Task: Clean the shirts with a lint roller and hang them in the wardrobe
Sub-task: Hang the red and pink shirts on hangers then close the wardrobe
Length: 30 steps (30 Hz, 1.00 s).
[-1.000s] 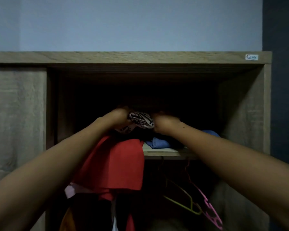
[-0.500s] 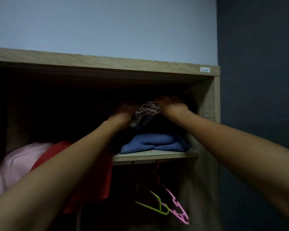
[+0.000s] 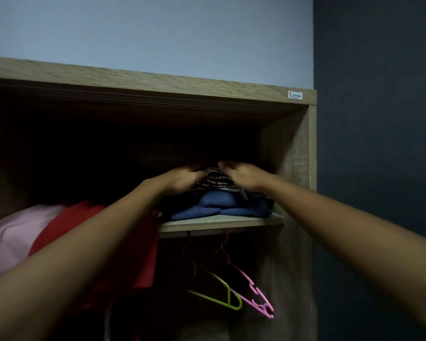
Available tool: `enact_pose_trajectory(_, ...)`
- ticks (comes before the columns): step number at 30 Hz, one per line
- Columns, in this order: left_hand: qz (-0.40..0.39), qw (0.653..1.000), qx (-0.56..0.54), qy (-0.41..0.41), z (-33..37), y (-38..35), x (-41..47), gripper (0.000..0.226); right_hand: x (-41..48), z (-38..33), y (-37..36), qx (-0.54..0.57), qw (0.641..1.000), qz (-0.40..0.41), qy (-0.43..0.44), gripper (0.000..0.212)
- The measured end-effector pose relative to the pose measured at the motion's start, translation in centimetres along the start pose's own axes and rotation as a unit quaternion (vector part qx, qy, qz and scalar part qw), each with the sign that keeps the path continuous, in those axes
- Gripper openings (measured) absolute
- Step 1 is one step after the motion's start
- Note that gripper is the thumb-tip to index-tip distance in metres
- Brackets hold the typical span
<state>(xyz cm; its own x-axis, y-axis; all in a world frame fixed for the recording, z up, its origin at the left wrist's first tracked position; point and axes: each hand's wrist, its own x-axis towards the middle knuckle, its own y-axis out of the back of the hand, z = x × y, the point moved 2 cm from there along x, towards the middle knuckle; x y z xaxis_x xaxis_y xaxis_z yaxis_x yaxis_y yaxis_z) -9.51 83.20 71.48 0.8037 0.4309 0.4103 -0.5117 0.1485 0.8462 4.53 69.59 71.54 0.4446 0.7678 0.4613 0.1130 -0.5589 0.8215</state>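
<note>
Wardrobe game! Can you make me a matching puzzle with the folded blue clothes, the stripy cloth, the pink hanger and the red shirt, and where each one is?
Things:
1. folded blue clothes
2. black-and-white striped cloth
3. pink plastic hanger
4. red shirt

Places:
A. hanging under the wooden shelf, beside the green plastic hanger
B. between the left hand and the right hand
C. lying on the shelf, at the bottom of the pile
D. left of the shelf, next to the pale pink garment

Pairs: 1-C, 2-B, 3-A, 4-D
</note>
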Motion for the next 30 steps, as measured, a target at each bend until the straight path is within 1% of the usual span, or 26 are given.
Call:
enact_pose_trajectory(1,0.003,1.0,0.01,-0.009,-0.4,-0.4,-0.3,0.055,0.3,0.2,-1.1,-0.038,0.999,0.01,0.025,0.066)
enact_pose_trajectory(3,0.009,0.998,0.034,-0.045,-1.3,-1.1,-1.0,0.057,0.1,0.5,-2.9,-0.11,0.992,0.025,0.055,0.073)
enact_pose_trajectory(4,0.013,0.998,0.04,-0.052,-1.7,-1.2,-1.3,0.056,0.1,0.5,-3.4,-0.12,0.991,0.032,0.057,0.076)
enact_pose_trajectory(6,0.032,0.996,0.07,-0.042,-2.6,-0.7,-2.0,0.056,0.3,0.7,-3.5,-0.12,0.99,0.04,0.057,0.073)
enact_pose_trajectory(7,0.048,0.993,0.102,-0.017,-3.2,-0.1,-2.4,0.058,0.6,0.7,-3.4,-0.118,0.991,0.036,0.052,0.071)
enact_pose_trajectory(9,0.077,0.976,0.186,0.081,-4.9,1.8,-3.7,0.07,0.9,0.4,-3.0,-0.114,0.992,0.046,0.039,0.066)
enact_pose_trajectory(11,0.074,0.955,0.232,0.172,-7.0,3.5,-5.7,0.086,0.7,-0.8,-3.0,-0.112,0.986,0.111,0.057,0.052)
enact_pose_trajectory(13,0.044,0.945,0.235,0.223,-8.8,4.3,-7.5,0.096,-0.1,-3.1,-3.7,-0.098,0.967,0.205,0.113,0.039)
enact_pose_trajectory(14,0.033,0.944,0.231,0.235,-9.6,4.2,-8.2,0.095,-0.5,-4.5,-4.2,-0.083,0.958,0.235,0.145,0.036)
enact_pose_trajectory(15,0.034,0.946,0.222,0.235,-10.3,4.0,-8.5,0.089,-0.9,-6.0,-4.9,-0.067,0.952,0.243,0.171,0.033)
enact_pose_trajectory(17,0.062,0.953,0.199,0.221,-11.0,3.6,-8.7,0.067,-1.1,-8.5,-6.5,-0.029,0.955,0.22,0.199,0.03)
enact_pose_trajectory(20,0.102,0.964,0.134,0.205,-12.1,4.2,-8.5,0.047,-0.5,-10.5,-8.2,0.018,0.965,0.172,0.196,0.033)
enact_pose_trajectory(21,0.127,0.966,0.099,0.202,-12.5,4.9,-8.4,0.042,-0.1,-10.7,-8.6,0.038,0.968,0.162,0.19,0.034)
enact_pose_trajectory(23,0.221,0.956,0.043,0.187,-12.8,6.7,-8.5,0.034,0.6,-10.7,-9.0,0.089,0.972,0.141,0.167,0.034)
enact_pose_trajectory(24,0.277,0.947,0.025,0.158,-12.4,7.6,-9.0,0.03,1.1,-10.6,-9.1,0.118,0.972,0.134,0.152,0.033)
enact_pose_trajectory(25,0.328,0.939,0.01,0.107,-11.6,8.4,-9.6,0.025,1.4,-10.5,-9.2,0.146,0.971,0.13,0.134,0.032)
enact_pose_trajectory(26,0.365,0.93,-0.001,0.04,-10.5,9.0,-10.5,0.022,1.8,-10.4,-9.2,0.174,0.97,0.128,0.116,0.034)
enact_pose_trajectory(27,0.382,0.924,-0.011,-0.029,-9.4,9.3,-11.4,0.018,2.0,-10.4,-9.3,0.198,0.966,0.129,0.101,0.038)
enact_pose_trajectory(28,0.377,0.922,-0.025,-0.087,-8.4,9.3,-12.4,0.015,2.2,-10.5,-9.4,0.21,0.965,0.129,0.087,0.044)
enact_pose_trajectory(29,0.35,0.927,-0.039,-0.13,-7.7,9.0,-13.2,0.012,2.2,-10.7,-9.4,0.212,0.966,0.126,0.073,0.05)
enact_pose_trajectory(30,0.299,0.94,-0.049,-0.157,-7.5,8.4,-13.8,0.011,2.2,-11.0,-9.6,0.208,0.97,0.113,0.058,0.057)
